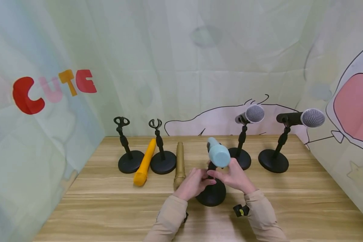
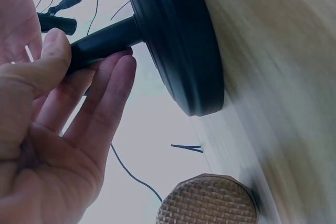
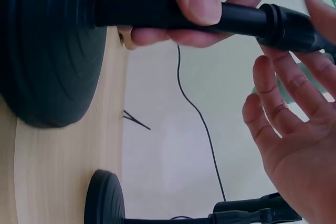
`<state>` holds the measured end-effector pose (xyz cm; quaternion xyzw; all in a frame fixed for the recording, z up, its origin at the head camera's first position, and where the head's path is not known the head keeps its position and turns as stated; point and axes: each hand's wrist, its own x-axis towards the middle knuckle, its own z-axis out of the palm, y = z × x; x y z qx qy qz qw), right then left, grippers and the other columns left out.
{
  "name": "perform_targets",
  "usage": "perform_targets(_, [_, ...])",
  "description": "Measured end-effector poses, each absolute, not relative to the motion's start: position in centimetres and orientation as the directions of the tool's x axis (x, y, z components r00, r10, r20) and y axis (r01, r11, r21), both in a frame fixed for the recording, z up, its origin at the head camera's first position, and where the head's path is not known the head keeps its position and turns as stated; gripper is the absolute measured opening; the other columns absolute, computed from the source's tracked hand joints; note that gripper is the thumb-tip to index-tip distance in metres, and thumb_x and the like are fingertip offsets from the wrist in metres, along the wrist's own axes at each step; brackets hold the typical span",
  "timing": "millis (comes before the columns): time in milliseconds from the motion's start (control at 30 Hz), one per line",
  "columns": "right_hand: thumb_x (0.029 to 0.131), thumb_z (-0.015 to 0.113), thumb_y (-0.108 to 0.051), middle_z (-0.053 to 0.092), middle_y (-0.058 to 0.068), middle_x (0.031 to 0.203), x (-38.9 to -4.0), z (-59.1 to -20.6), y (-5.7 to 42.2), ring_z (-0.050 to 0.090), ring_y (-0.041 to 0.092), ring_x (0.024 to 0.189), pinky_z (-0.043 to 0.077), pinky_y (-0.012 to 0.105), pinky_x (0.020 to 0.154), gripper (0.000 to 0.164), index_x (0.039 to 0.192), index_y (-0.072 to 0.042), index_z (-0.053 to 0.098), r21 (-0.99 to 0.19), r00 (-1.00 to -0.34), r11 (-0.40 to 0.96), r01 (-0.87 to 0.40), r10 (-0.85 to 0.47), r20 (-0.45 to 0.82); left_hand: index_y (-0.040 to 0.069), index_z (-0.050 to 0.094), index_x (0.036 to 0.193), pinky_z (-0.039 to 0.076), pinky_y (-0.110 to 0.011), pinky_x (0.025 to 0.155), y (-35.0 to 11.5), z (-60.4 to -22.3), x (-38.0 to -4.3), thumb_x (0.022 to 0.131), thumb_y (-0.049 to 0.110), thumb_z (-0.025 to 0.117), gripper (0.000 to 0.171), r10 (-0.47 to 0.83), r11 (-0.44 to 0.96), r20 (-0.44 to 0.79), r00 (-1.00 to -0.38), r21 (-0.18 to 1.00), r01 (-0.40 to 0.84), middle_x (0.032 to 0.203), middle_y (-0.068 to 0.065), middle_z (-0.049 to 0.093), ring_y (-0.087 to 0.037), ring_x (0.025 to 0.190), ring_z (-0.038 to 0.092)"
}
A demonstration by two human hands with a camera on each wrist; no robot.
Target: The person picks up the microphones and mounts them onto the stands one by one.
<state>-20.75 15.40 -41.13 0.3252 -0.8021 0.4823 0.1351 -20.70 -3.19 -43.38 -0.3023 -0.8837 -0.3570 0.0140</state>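
Pale printed drapes [image 1: 175, 50] hang behind a wood-grain table [image 1: 115, 215] as two hands steady a black microphone stand [image 1: 211, 196]. Thumb and fingertips of the left hand [image 1: 193, 183] pinch its post [image 2: 107, 43] low down, above the round base. Higher up, the right hand [image 1: 236, 176] brings loosely extended fingers to the collar [image 3: 289, 29], the outer two hanging apart from it. Upright along its long axis, the post rises between the fingers; above them, clipped across its top, a light blue microphone [image 1: 219, 155] points its broad end toward the person, its narrow end away. Just left of the left fingers, a gold microphone [image 1: 179, 164] lies lengthwise, grille end toward the person; an orange microphone [image 1: 146, 161] lies slantwise farther left. Beyond the right fingers, a silver-grilled white microphone [image 1: 254, 113] and a black microphone [image 1: 299, 118] sit on stands, pointing rightward.
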Motion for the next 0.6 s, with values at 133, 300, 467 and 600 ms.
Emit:
perform_targets(133, [0.089, 0.074, -0.004, 0.075, 0.010, 0.108, -20.7, -41.0, 15.2, 0.066, 0.006, 0.107, 0.049, 0.026, 0.098, 0.026, 0.114, -0.005, 0.069, -0.738, -0.777, 0.265, -0.620, -0.341, 0.530, 0.009, 0.058, 0.069, 0.025, -0.015, 0.050, -3.2, -43.3, -20.7, 0.093, 0.023, 0.072, 0.031, 0.522, 0.568, 0.241, -0.818, 0.617, 0.544, 0.054, 0.009, 0.034, -0.002, 0.050, 0.033])
perform_targets(300, [0.093, 0.066, 0.003, 0.075, -0.002, 0.109, -20.9, -40.8, 15.0, 0.064, -0.005, 0.108, 0.051, 0.020, 0.095, 0.023, 0.115, 0.006, 0.067, -0.762, -0.773, 0.166, -0.626, -0.257, 0.579, 0.012, 0.068, 0.079, 0.031, -0.015, 0.052, -3.2, -43.2, -20.7, 0.092, 0.022, 0.074, 0.017, 0.510, 0.574, 0.238, -0.826, 0.621, 0.533, 0.055, 0.011, 0.046, -0.003, 0.055, 0.040])
perform_targets(467, [0.093, 0.064, 0.006, 0.069, -0.025, 0.105, -20.9, -40.9, 14.6, 0.065, -0.005, 0.104, 0.052, 0.018, 0.093, 0.020, 0.112, 0.011, 0.067, -0.754, -0.759, 0.126, -0.645, -0.217, 0.614, 0.012, 0.072, 0.083, 0.035, -0.015, 0.054, -3.1, -43.1, -20.6, 0.091, 0.022, 0.074, 0.014, 0.505, 0.580, 0.238, -0.829, 0.618, 0.531, 0.058, 0.007, 0.055, -0.004, 0.058, 0.044])
perform_targets(600, [0.092, 0.065, 0.007, 0.069, -0.026, 0.101, -21.0, -40.7, 14.3, 0.067, -0.004, 0.100, 0.053, 0.018, 0.090, 0.017, 0.108, 0.010, 0.068, -0.730, -0.740, 0.132, -0.671, -0.171, 0.650, 0.013, 0.073, 0.083, 0.035, -0.015, 0.055, -3.1, -43.1, -20.5, 0.092, 0.021, 0.074, 0.012, 0.509, 0.570, 0.237, -0.828, 0.627, 0.530, 0.061, -0.001, 0.065, -0.004, 0.059, 0.044])
